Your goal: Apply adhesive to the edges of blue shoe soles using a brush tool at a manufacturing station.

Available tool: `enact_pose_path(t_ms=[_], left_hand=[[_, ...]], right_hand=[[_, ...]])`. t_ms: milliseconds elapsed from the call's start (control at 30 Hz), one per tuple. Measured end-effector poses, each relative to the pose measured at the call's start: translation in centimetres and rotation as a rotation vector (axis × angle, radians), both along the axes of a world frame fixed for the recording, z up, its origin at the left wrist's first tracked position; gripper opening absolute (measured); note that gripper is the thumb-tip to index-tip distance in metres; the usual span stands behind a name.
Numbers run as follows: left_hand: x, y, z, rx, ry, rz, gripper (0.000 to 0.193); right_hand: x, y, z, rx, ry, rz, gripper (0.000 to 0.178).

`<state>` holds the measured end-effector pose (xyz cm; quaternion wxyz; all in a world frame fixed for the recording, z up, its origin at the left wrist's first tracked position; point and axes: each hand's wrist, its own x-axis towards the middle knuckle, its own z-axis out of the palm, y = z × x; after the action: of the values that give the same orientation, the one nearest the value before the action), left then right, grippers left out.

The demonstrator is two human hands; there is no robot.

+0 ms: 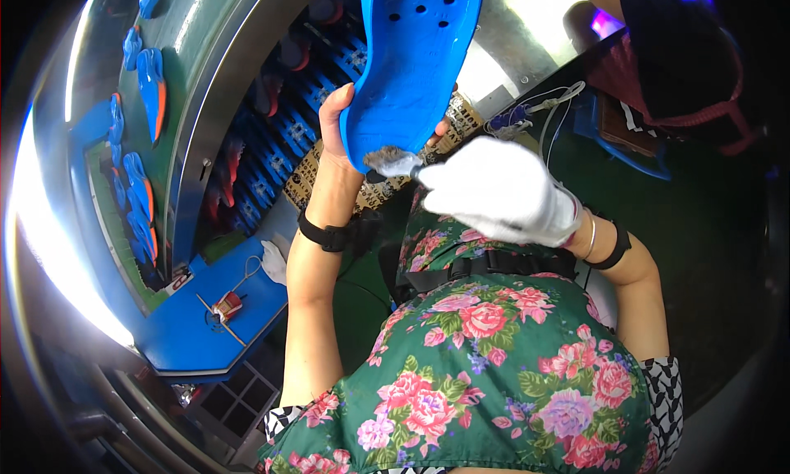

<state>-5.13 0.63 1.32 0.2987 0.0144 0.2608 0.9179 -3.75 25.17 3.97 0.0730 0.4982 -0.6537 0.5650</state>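
A blue shoe sole (403, 87) with a raised rim and several dark holes in its upper part stands tilted before me at the top middle. My left hand (336, 127), bare, is closed around its lower end, with the thumb on the left edge and fingertips at the right edge. In a white glove, my right hand (502, 190) grips a small brush (388, 157) by its handle. The bristles touch the lower end of the sole, near its rim. The glove hides most of the handle.
Several blue-and-orange soles (151, 87) lie on a green conveyor at the left, beside a curved metal frame. A blue table (189, 334) at lower left bears a small red container (227, 306) with sticks across it. Pale cables (559, 99) hang right of the metal surface (518, 42).
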Motion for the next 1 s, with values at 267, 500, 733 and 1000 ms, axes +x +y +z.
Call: enact_pose_path(t_ms=[267,500,733,1000], left_hand=[[-0.2,-0.5,-0.2,0.033,-0.056,0.026,0.11],[2.1,1.1,-0.9,0.025,-0.431,0.411,0.09],[4.7,2.5,-2.5,0.194,-0.295,0.246,0.088],[5.1,-2.6,2.2,0.023,0.085,0.439,0.125]], right_hand=[[-0.1,-1.2,0.2,-0.091,-0.506,0.004,0.01],[-2.7,-0.5,0.9,-0.09,-0.688,-0.021,0.012],[-8.8,-1.6,1.9,0.019,0.118,-0.285,0.024],[-5.4,0.1,2.3,-0.335,-0.906,0.033,0.014]])
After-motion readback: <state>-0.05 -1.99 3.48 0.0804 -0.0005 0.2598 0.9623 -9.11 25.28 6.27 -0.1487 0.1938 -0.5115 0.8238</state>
